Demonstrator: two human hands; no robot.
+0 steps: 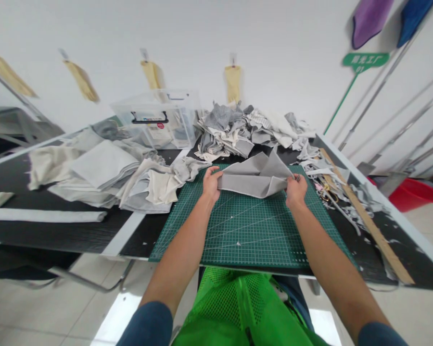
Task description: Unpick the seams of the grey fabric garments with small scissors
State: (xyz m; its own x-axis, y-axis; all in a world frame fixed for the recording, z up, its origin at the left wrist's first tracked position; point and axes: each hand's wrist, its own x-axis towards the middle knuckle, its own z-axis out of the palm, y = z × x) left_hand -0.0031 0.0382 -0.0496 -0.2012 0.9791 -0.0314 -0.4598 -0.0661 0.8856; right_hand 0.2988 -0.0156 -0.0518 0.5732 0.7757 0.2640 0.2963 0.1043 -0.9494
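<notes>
A piece of grey fabric (243,183) is stretched between my two hands above the green cutting mat (238,226). Its upper part stands up in loose folds, with a peak near the right end. My left hand (211,183) pinches the left end between thumb and fingers. At the other end, my right hand (296,190) is closed on the fabric's right corner. Just behind the held piece lies a heap of grey and white cloth scraps (225,129). Left of the mat are piles of folded pale cloth (104,163).
A clear plastic box (155,125) stands at the back left. Along the right edge lies a wooden strip (368,221) among thin fabric offcuts (323,178) and what look like gold-handled scissors (324,194). A rolled white cloth (46,216) lies far left. A red bucket (414,194) stands beyond the table.
</notes>
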